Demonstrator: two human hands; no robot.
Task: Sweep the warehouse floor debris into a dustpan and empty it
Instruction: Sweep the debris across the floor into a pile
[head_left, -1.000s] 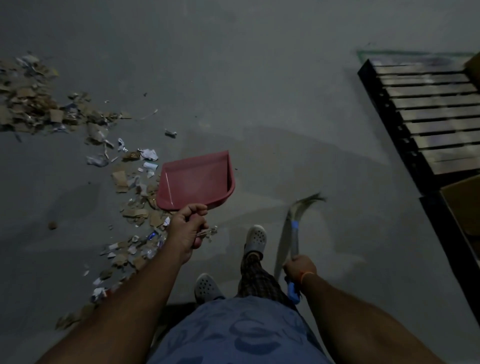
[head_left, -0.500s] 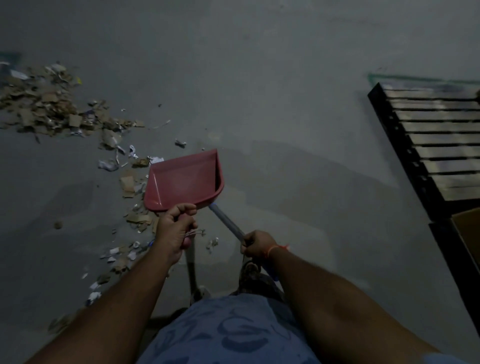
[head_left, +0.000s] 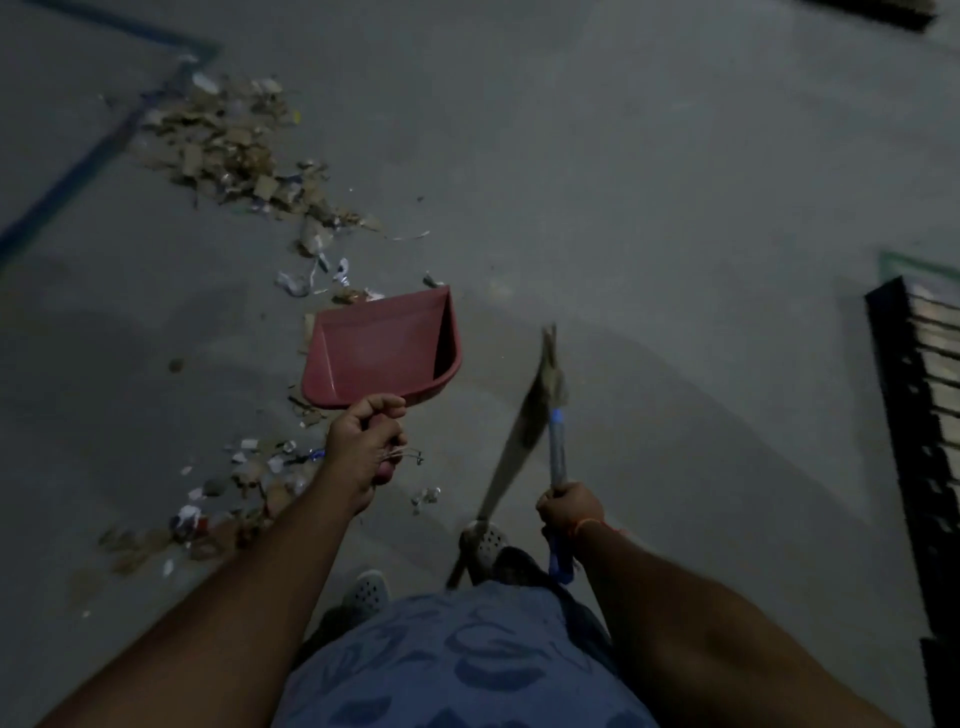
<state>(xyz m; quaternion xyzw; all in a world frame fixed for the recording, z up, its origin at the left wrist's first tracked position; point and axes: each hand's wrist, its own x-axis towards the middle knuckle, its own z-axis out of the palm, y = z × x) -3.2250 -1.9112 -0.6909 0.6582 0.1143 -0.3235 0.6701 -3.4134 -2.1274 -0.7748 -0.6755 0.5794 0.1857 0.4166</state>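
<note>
A red dustpan (head_left: 382, 351) hangs over the grey concrete floor, its mouth facing left and nothing visible inside it. My left hand (head_left: 366, 441) grips its handle from below. To the right, my right hand (head_left: 569, 506) grips the blue-and-grey handle of a broom (head_left: 557, 447), whose bristle head points away from me and is blurred. Debris (head_left: 234, 150) of cardboard scraps and paper bits lies in a big pile at the upper left. A thinner trail of scraps (head_left: 244, 473) runs down past the dustpan's left side.
A black slatted pallet (head_left: 919, 395) lies along the right edge, with a green floor line behind it. A blue floor line (head_left: 72, 176) runs at the upper left. My feet in grey clogs (head_left: 366, 590) stand just below the dustpan.
My right hand has swung the broom from under the dustpan out to the right, with the bristles now pointing forward. The view has shifted, so the debris pile and pallet sit further right.
</note>
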